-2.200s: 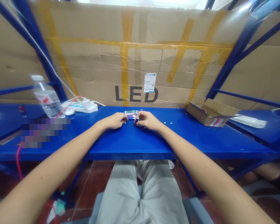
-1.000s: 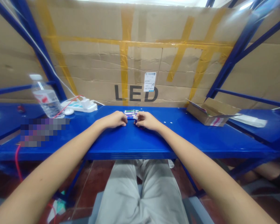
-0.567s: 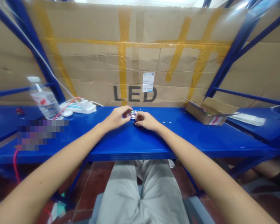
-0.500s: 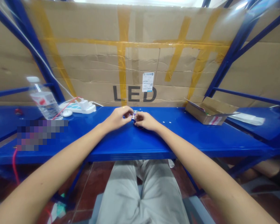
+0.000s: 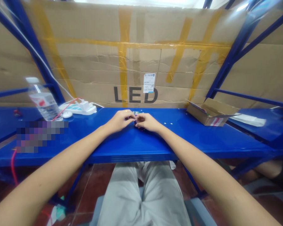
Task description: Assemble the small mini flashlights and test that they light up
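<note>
My left hand (image 5: 121, 121) is over the middle of the blue table, thumb and fingers bent toward each other and closed on something mostly hidden. Facing it, my right hand (image 5: 149, 122) pinches a small shiny purple object (image 5: 135, 121), too small to identify. The fingertips of both hands meet around this object. Just beyond them lie small shiny silvery and greenish pieces (image 5: 137, 112), partly covered by the fingers. A dark purplish edge shows beneath my right hand.
The blue table (image 5: 136, 147) backs onto a taped cardboard sheet (image 5: 94, 72). At left stand a water bottle (image 5: 43, 100), a power strip (image 5: 79, 108) with cables, and a blurred-out item. An open cardboard box (image 5: 211, 113) sits right, beside a white strip (image 5: 248, 120). Another person's limb shows lower right.
My left hand has shifted slightly down, its thumb now nearer my right fingertips. More of the shiny pieces behind shows. My right hand has hardly moved.
</note>
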Motion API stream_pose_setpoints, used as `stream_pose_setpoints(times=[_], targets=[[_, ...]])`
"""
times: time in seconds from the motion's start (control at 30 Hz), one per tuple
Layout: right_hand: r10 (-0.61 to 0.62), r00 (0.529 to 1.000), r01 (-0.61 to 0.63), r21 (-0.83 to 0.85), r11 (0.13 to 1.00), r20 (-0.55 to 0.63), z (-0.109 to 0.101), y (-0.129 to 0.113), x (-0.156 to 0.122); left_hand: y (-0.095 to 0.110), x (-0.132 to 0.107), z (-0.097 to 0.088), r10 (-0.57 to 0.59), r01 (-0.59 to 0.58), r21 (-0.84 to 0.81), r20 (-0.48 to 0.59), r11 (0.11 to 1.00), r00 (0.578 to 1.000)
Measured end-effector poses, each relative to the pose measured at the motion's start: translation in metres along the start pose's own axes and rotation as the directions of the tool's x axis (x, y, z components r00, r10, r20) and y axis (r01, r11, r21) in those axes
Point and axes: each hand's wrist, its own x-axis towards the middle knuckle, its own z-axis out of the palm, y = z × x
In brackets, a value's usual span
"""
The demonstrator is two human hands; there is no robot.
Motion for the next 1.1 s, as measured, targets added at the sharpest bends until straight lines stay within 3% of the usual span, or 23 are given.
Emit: stream_pose_setpoints(times=[0.17, 0.33, 0.4, 0.5, 0.57, 0.67, 0.8, 0.93, 1.1], targets=[[-0.062, 0.996, 0.066, 0.053, 0.996, -0.067, 0.001, 0.001, 0.002, -0.004, -0.001, 0.008, -0.222, 0.214, -0.109, -0.066, 0.971, 0.973], [-0.129, 0.985, 0.1, -0.231, 0.968, -0.116, -0.006, -0.002, 0.002, -0.012, 0.001, 0.011, -0.329, 0.304, -0.292, -0.042, 0.907, 0.943], [-0.166, 0.969, 0.1, -0.324, 0.941, -0.183, -0.015, -0.004, 0.001, -0.013, 0.003, 0.011, -0.385, 0.327, -0.407, -0.065, 0.853, 0.921], [-0.216, 0.93, 0.075, -0.422, 0.904, -0.297, -0.032, -0.003, 0.0, -0.013, 0.004, 0.01, -0.491, 0.351, -0.617, -0.067, 0.704, 0.869], [-0.135, 0.967, 0.021, -0.456, 0.89, -0.217, -0.039, -0.002, -0.002, -0.014, 0.004, 0.01, -0.521, 0.341, -0.722, -0.032, 0.602, 0.853], [-0.051, 0.996, 0.008, -0.497, 0.868, -0.072, -0.04, 0.002, -0.002, -0.015, 0.004, 0.009, -0.51, 0.303, -0.784, -0.02, 0.541, 0.86], [-0.119, 0.993, 0.078, -0.597, 0.798, -0.028, -0.032, 0.007, 0.0, -0.019, 0.004, 0.011, -0.521, 0.306, -0.788, -0.022, 0.535, 0.853], [-0.132, 0.991, 0.12, -0.638, 0.761, 0.03, -0.027, 0.01, 0.002, -0.021, 0.004, 0.015, -0.549, 0.389, -0.728, 0.021, 0.564, 0.835], [-0.204, 0.963, 0.109, -0.434, 0.894, -0.179, -0.022, 0.004, 0.0, -0.021, 0.003, 0.018, -0.436, 0.377, -0.53, 0.014, 0.76, 0.9]])
